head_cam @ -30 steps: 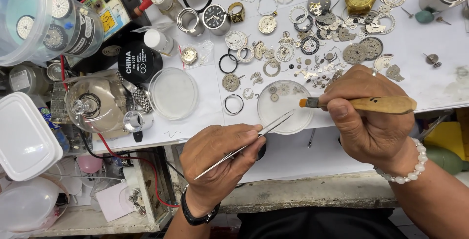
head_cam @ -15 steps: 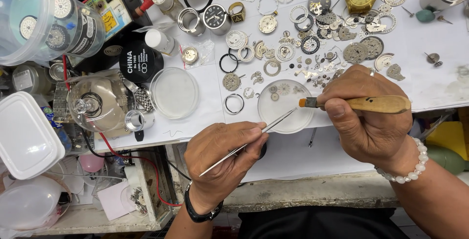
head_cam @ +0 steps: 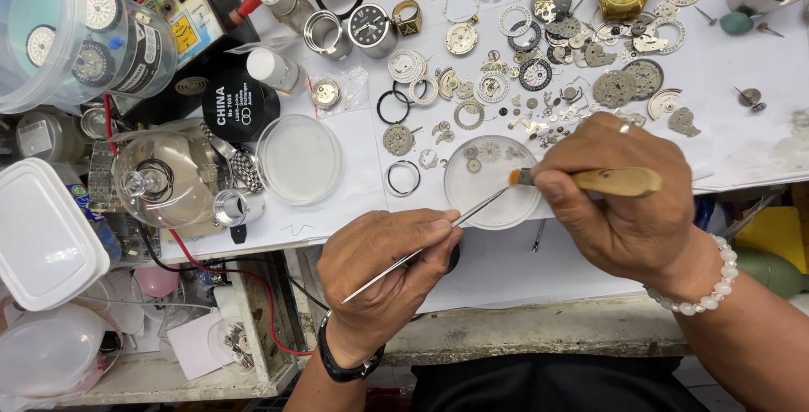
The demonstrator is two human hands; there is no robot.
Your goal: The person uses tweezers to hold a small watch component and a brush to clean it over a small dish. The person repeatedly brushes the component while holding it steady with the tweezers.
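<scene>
Hands — two: left hand [head_cam: 389,270] grips tweezers [head_cam: 438,238], right hand [head_cam: 619,201] one brush [head_cam: 590,180].

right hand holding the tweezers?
No. The right hand grips a wooden-handled brush over the round glass dish; the left hand holds the tweezers.

Brush [head_cam: 590,181] handle partly covered by right hand [head_cam: 628,210]; bristle tip blurred. Tweezers [head_cam: 425,248] midsection hidden in left hand [head_cam: 383,273]. Tiny parts in round dish [head_cam: 493,201] too small to identify. Plastic tub [head_cam: 50,33] cut off at left edge.
</scene>
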